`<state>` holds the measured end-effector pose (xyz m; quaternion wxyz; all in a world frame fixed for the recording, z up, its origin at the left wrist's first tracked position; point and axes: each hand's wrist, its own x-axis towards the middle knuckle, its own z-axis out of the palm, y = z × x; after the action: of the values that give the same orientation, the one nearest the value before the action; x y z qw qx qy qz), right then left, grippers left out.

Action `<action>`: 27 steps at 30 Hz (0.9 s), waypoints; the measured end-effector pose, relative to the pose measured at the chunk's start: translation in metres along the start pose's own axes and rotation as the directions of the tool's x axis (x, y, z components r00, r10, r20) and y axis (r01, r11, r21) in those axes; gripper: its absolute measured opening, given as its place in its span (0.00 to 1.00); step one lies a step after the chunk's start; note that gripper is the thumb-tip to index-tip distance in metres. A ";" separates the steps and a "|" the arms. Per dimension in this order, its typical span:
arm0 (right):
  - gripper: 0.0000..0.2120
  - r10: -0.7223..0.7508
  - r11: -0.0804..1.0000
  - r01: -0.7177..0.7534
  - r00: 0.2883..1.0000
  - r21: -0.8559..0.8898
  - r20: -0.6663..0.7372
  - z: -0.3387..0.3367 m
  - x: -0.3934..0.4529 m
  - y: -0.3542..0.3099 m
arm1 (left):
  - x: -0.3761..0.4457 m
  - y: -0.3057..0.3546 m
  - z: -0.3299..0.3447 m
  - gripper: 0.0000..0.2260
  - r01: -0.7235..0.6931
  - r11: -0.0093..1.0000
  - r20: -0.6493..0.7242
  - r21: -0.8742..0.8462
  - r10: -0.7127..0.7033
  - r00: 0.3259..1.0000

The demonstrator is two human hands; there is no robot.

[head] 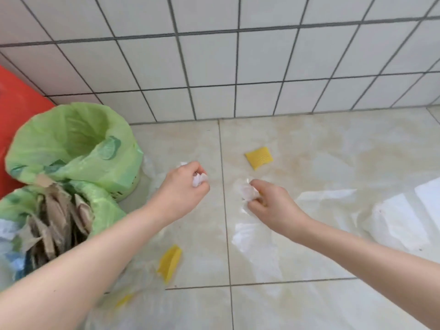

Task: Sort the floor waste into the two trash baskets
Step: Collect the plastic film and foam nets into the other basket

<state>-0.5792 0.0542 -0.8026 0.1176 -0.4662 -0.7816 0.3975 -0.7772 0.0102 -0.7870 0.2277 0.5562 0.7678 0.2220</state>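
Observation:
My left hand (182, 186) is closed around a crumpled white plastic wad (199, 179), just right of the far basket. My right hand (271, 206) grips another crumpled clear plastic piece (248, 192) a little above the floor. The far basket (71, 144) has a green liner and looks nearly empty. The near basket (95, 210), also green-lined, holds torn brown cardboard (54, 225). On the floor lie a yellow square (259, 157), a folded yellow piece (170, 262) and a smaller yellow scrap (123, 300).
Clear and white plastic sheets (257, 244) spread over the beige floor tiles, with white paper (404, 217) at the right. A white tiled wall (238, 67) closes the back. A red object (16, 120) stands behind the baskets at the left.

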 end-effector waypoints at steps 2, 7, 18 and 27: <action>0.16 -0.080 0.996 0.081 0.997 -0.032 0.008 0.003 0.028 -0.032 | 0.010 -0.009 -0.031 0.06 0.008 1.000 -0.073 -0.014 -0.009 0.997; 0.13 -0.161 0.987 0.162 0.985 0.006 -0.055 0.017 0.096 -0.105 | 0.036 -0.044 -0.100 0.08 0.027 0.999 -0.262 0.018 -0.022 0.965; 0.04 -0.024 0.754 -0.002 0.999 0.657 0.031 0.095 0.211 -0.245 | 0.086 -0.143 -0.199 0.16 0.368 0.714 -0.383 -0.596 -0.655 0.652; 0.15 -0.048 0.851 0.148 0.977 0.503 -0.207 0.154 0.242 -0.271 | 0.084 -0.207 -0.201 0.17 0.437 0.475 -0.040 -0.764 -0.710 0.703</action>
<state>-0.9668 0.1064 -0.7505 0.3311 -0.4121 -0.6548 0.5402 -1.0759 0.0148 -0.7582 0.3419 0.0784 0.7908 0.5015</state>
